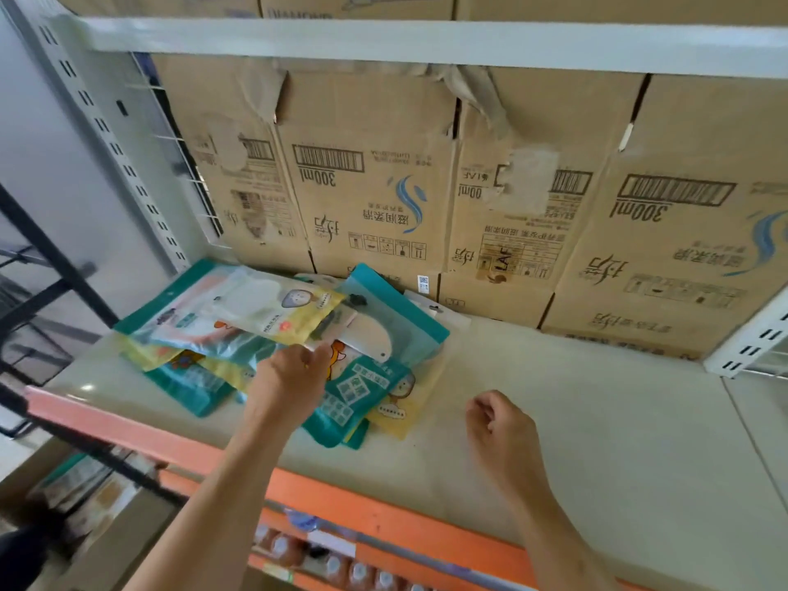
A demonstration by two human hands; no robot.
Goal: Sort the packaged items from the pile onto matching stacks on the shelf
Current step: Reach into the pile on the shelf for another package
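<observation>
Pile: packaged pouches (264,309) heaped at the left end of the shelf (575,398), against the cartons (375,185).
Left hand (294,377): on the pile; fingertips hidden, grip indeterminate.
Right hand (499,424): loosely curled, empty, right of the pile.
Nearer hand: left.

Two hands (290,377), one pile of packets (239,309)

Bottom packets (187,390) mostly buried; bottles (360,571) blurred.

Bare left hand (294,377), bare right hand (503,424)
</observation>
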